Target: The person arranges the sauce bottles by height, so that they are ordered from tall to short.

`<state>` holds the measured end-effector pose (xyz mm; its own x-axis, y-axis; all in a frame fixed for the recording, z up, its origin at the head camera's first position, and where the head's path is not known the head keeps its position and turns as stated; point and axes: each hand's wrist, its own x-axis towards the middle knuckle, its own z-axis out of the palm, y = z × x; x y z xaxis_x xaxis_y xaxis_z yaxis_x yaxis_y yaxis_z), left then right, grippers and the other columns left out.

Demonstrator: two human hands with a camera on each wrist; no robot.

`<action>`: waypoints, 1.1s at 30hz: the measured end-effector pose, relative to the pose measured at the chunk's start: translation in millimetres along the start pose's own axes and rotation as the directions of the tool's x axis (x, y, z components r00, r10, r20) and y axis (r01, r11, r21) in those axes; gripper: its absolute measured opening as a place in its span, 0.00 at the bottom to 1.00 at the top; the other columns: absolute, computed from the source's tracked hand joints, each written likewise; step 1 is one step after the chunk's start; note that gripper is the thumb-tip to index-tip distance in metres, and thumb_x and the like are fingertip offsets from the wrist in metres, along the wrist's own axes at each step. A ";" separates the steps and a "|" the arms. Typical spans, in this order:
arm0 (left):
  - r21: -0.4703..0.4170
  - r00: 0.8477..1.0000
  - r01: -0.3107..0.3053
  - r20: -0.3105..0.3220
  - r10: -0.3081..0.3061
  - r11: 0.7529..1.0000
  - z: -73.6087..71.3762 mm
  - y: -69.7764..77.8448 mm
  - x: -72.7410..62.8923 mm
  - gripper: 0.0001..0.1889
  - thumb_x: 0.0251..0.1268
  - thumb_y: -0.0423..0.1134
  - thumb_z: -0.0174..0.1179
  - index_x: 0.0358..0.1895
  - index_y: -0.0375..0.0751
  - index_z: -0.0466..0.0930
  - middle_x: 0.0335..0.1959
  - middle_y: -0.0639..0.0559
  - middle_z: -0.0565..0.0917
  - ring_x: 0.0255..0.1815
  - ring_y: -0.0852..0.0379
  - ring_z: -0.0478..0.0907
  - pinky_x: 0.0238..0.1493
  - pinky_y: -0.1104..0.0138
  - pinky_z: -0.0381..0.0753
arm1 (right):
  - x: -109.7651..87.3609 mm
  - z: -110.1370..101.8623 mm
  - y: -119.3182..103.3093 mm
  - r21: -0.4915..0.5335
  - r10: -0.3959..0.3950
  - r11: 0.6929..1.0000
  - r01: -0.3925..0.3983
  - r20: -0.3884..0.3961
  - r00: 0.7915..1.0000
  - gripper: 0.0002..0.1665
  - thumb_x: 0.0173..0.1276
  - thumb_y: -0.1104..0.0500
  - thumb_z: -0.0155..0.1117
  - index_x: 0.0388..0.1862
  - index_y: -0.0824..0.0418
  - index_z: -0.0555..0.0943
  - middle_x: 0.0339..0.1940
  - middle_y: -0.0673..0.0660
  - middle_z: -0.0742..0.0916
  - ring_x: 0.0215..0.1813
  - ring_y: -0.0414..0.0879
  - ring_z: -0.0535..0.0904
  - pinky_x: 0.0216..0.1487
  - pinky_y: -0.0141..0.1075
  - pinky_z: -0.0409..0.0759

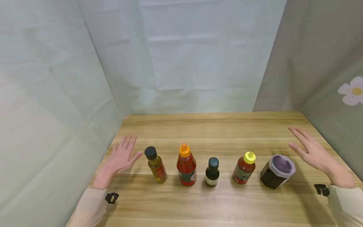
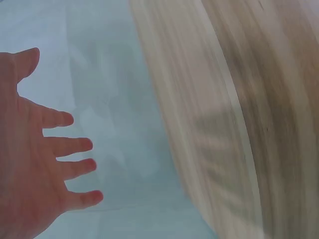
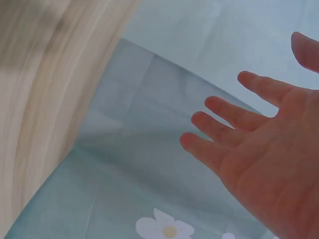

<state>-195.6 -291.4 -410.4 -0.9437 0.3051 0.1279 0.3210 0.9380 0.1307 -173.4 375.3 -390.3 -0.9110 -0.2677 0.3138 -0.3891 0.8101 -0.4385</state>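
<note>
Both hands are held above the table with fingers spread, holding nothing. The left hand [image 1: 120,157] is at the left, nearest a black-capped oil bottle [image 1: 157,167]. Over the right side is the right hand [image 1: 319,154], nearest a dark jar with a purplish lid [image 1: 276,171]. Between these stand a red sauce bottle with an orange cap [image 1: 187,167], a small dark bottle [image 1: 212,173] and a red sauce bottle with a yellow nozzle cap [image 1: 244,168]. In the wrist views, the left palm [image 2: 35,154] and the right palm [image 3: 269,154] show with fingers extended.
The wooden table [image 1: 198,208] bears the row of containers. Pale cloth [image 1: 198,56] hangs behind it, with more cloth on the left and right sides. A white flower print [image 1: 351,91] marks the right cloth.
</note>
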 end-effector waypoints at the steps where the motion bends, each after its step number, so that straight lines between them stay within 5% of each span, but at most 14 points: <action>1: -0.015 1.000 0.001 0.007 -0.001 1.000 -0.2 0.2 -0.7 0.38 0.75 0.56 0.42 0.76 0.33 0.44 0.75 0.27 0.50 0.75 0.27 0.47 0.69 0.30 0.48 | 0.3 -0.6 -1.6 0.008 0.000 1.000 0.000 -0.006 1.000 0.37 0.75 0.59 0.51 0.79 0.56 0.52 0.71 0.80 0.59 0.71 0.80 0.51 0.69 0.73 0.41; 4: -0.079 1.000 -0.001 0.017 0.002 0.997 0.1 -0.3 -3.1 0.37 0.76 0.55 0.41 0.76 0.33 0.45 0.75 0.27 0.51 0.74 0.27 0.49 0.69 0.31 0.49 | 0.2 -1.9 -6.7 0.026 -0.022 0.999 0.023 -0.024 0.999 0.36 0.74 0.60 0.53 0.78 0.55 0.55 0.71 0.78 0.62 0.74 0.72 0.51 0.70 0.73 0.44; 6: -0.144 1.000 -0.010 0.009 0.011 0.989 1.2 -2.0 -5.1 0.36 0.76 0.53 0.42 0.76 0.31 0.47 0.74 0.27 0.54 0.72 0.27 0.52 0.69 0.32 0.52 | -0.8 -2.4 -10.4 0.034 -0.036 0.999 0.037 -0.034 0.999 0.36 0.73 0.60 0.54 0.77 0.52 0.56 0.72 0.75 0.64 0.79 0.55 0.49 0.75 0.66 0.44; 9: -0.235 1.000 -0.021 -0.004 0.020 0.972 3.0 -4.3 -7.9 0.33 0.77 0.49 0.42 0.75 0.30 0.49 0.72 0.26 0.57 0.71 0.26 0.55 0.70 0.35 0.55 | -2.1 -1.9 -16.1 0.040 -0.059 0.997 0.062 -0.066 0.996 0.35 0.72 0.62 0.56 0.76 0.52 0.60 0.74 0.61 0.68 0.74 0.27 0.51 0.79 0.35 0.51; 12: -0.313 1.000 -0.013 0.000 0.014 0.950 4.7 -5.0 -10.3 0.32 0.78 0.48 0.41 0.75 0.31 0.49 0.73 0.27 0.58 0.71 0.28 0.56 0.70 0.36 0.55 | -1.5 -1.5 -22.9 0.096 -0.042 0.994 0.056 -0.137 0.990 0.32 0.70 0.65 0.58 0.72 0.57 0.66 0.66 0.35 0.73 0.62 0.13 0.59 0.61 0.10 0.56; 16: -0.404 1.000 -0.014 -0.001 0.015 0.915 7.5 -3.0 -14.2 0.30 0.79 0.46 0.39 0.75 0.31 0.51 0.71 0.28 0.62 0.70 0.29 0.60 0.69 0.36 0.57 | 1.4 -2.3 -33.8 0.199 0.010 0.979 0.033 -0.211 0.977 0.26 0.69 0.69 0.59 0.66 0.65 0.72 0.51 0.19 0.73 0.51 0.13 0.69 0.48 0.06 0.65; 23: -0.524 0.999 -0.045 -0.028 0.035 0.851 13.0 5.0 -20.0 0.26 0.80 0.42 0.38 0.74 0.32 0.54 0.64 0.27 0.71 0.64 0.29 0.69 0.62 0.35 0.68 | 4.4 -1.8 -52.1 0.311 0.029 0.948 0.060 -0.272 0.962 0.24 0.69 0.73 0.54 0.64 0.67 0.73 0.50 0.28 0.80 0.50 0.20 0.77 0.48 0.10 0.72; 33: -0.582 0.999 -0.037 -0.018 0.033 0.812 20.3 12.6 -24.9 0.25 0.81 0.42 0.35 0.75 0.38 0.54 0.65 0.30 0.72 0.64 0.30 0.70 0.61 0.36 0.69 | 10.1 -4.9 -87.6 0.483 -0.036 0.856 0.186 -0.304 0.952 0.24 0.70 0.77 0.48 0.65 0.72 0.70 0.50 0.41 0.85 0.50 0.31 0.82 0.47 0.17 0.79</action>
<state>-169.7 -283.8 -431.9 -0.9311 0.3324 0.1502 0.3424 0.6547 0.6739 -147.9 304.2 -344.6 -0.8118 -0.1252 0.5703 -0.5686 0.3914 -0.7235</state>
